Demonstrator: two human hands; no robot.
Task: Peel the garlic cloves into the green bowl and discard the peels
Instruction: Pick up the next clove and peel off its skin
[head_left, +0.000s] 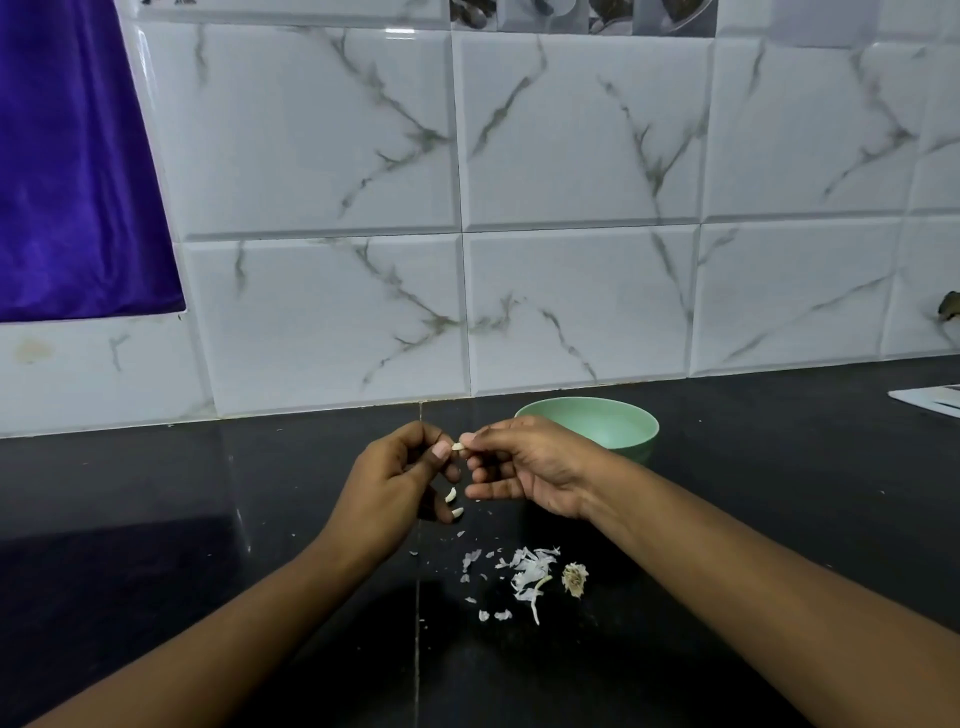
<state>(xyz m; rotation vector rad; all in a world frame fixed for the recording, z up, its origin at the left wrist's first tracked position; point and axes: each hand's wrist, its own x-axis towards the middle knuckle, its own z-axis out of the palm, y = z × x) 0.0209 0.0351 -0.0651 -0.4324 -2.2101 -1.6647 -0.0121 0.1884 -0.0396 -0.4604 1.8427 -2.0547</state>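
Above the black counter, my left hand (400, 480) and my right hand (524, 467) meet fingertip to fingertip and pinch a small pale garlic clove (458, 446) between them. Two more cloves (453, 503) show by the lower fingers of my left hand; whether they lie on the counter or in the hand I cannot tell. The green bowl (631, 423) stands just behind my right hand, near the wall. A scatter of white garlic peels (524, 574) lies on the counter in front of my hands, with the dry root end (574, 578) beside it.
The black counter (208, 519) runs up to a white marble-look tiled wall (571, 260). A purple cloth (72, 171) hangs at the upper left. A white flat object (930, 401) lies at the far right edge.
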